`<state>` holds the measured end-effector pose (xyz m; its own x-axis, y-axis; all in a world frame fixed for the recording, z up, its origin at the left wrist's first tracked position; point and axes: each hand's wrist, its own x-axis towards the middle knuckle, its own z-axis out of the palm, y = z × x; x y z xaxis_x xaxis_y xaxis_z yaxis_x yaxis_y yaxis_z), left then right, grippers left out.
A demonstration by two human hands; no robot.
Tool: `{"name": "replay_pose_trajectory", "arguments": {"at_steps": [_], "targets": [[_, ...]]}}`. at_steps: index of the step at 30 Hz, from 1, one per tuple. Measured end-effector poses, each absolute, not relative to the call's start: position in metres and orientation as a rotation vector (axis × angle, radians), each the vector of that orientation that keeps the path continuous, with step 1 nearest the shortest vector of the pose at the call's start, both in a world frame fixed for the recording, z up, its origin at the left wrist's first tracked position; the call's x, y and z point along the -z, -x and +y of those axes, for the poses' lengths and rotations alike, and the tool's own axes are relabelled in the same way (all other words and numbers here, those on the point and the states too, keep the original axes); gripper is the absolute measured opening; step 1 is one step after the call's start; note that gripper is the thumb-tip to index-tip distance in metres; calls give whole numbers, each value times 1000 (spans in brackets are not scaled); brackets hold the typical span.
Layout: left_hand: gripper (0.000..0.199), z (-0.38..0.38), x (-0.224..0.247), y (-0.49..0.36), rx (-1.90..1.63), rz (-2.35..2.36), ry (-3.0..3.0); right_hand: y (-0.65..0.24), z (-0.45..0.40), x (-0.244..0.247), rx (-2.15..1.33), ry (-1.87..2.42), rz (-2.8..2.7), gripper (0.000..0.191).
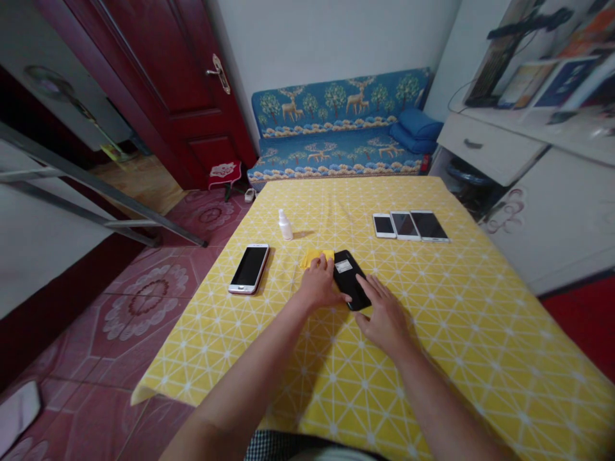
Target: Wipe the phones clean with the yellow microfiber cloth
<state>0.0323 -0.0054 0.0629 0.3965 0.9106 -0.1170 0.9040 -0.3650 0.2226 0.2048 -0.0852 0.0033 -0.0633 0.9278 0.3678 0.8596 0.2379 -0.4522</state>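
Head view: both bare hands rest near the middle of the desk (pixel 480 358), which is covered with a yellow patterned cloth. Left hand (pixel 321 285) lies on the left edge of a black phone (pixel 350 277), fingers bent, thumb on the phone; grip loose, not closed around it. Right hand (pixel 384 315) lies flat, fingers spread, fingertips touching the phone's near right edge; grip released. Black phone lies flat, face down it seems, with a pale label near its far end. A yellow cloth (pixel 313 257) lies just beyond the left hand. White spray bottle (pixel 285 225) stands farther back. Pink-edged phone (pixel 249 268) lies to the left; three phones (pixel 410 226) lie side by side at far right.
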Motion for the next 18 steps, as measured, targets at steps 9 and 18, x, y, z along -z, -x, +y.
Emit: {"name": "replay_pose_trajectory", "arguments": {"at_steps": [9, 18], "targets": [[81, 1, -59, -23, -185, 1496, -2437, -211, -79, 5, -156, 1574, -1905, 68], [55, -34, -50, -24, -361, 1407, -2439, -208, -78, 9, -100, 1589, -1881, 65]]}}
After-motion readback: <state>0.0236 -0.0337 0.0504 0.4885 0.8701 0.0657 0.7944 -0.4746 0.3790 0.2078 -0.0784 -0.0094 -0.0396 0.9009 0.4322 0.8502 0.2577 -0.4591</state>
